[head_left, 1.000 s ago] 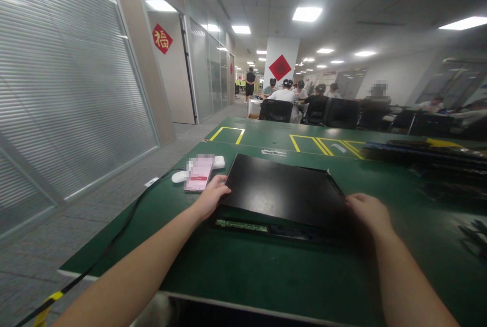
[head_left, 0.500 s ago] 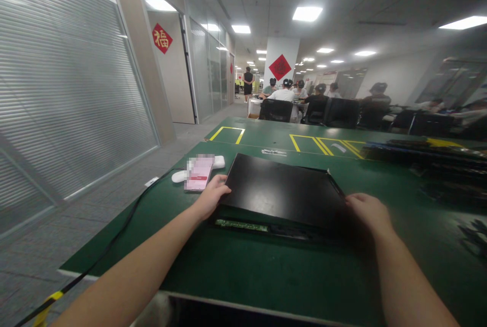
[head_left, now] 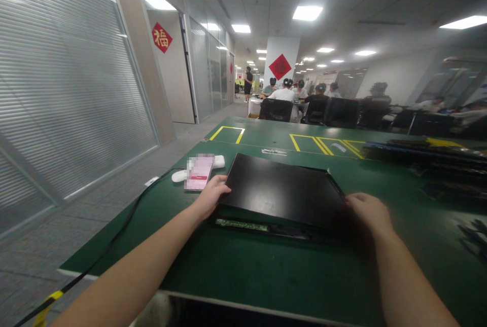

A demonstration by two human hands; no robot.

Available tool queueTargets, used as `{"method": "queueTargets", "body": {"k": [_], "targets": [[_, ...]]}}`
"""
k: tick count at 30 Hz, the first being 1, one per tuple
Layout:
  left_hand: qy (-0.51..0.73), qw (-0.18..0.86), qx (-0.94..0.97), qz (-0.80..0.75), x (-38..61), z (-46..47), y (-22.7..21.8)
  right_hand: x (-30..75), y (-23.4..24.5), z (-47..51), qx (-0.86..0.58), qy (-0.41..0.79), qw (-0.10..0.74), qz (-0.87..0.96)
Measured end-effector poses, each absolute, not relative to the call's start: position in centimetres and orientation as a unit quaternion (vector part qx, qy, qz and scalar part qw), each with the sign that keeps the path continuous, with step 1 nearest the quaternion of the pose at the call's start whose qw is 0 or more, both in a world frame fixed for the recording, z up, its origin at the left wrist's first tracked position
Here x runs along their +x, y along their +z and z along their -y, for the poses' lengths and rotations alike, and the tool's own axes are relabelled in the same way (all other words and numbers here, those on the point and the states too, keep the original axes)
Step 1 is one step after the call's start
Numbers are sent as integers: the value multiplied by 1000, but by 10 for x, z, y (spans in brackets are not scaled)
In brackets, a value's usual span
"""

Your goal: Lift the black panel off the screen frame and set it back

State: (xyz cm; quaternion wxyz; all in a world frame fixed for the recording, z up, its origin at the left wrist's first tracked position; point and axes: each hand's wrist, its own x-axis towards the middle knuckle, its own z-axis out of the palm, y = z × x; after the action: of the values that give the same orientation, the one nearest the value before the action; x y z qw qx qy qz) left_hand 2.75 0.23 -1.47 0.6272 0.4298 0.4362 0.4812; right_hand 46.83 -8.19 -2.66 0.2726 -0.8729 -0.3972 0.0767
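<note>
A flat black panel [head_left: 283, 189] lies on the green table [head_left: 266, 276], its near edge raised a little over a green circuit strip [head_left: 241, 224]. My left hand [head_left: 211, 197] grips the panel's near left corner, fingers curled round the edge. At the near right corner my right hand [head_left: 369, 211] is closed on the panel's edge.
A pink phone [head_left: 198, 172] and a white device [head_left: 178, 176] lie left of the panel, with a black cable [head_left: 114, 238] running off the table's left edge. Dark panels [head_left: 422, 152] are stacked at the far right. Several people sit at desks [head_left: 304, 99] beyond.
</note>
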Motion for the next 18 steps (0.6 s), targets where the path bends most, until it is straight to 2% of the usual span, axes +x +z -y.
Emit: {"method": "queueTargets", "body": {"k": [18], "targets": [[483, 664, 416, -391, 26, -8, -21, 468, -25, 80, -883, 68, 246, 395]]}}
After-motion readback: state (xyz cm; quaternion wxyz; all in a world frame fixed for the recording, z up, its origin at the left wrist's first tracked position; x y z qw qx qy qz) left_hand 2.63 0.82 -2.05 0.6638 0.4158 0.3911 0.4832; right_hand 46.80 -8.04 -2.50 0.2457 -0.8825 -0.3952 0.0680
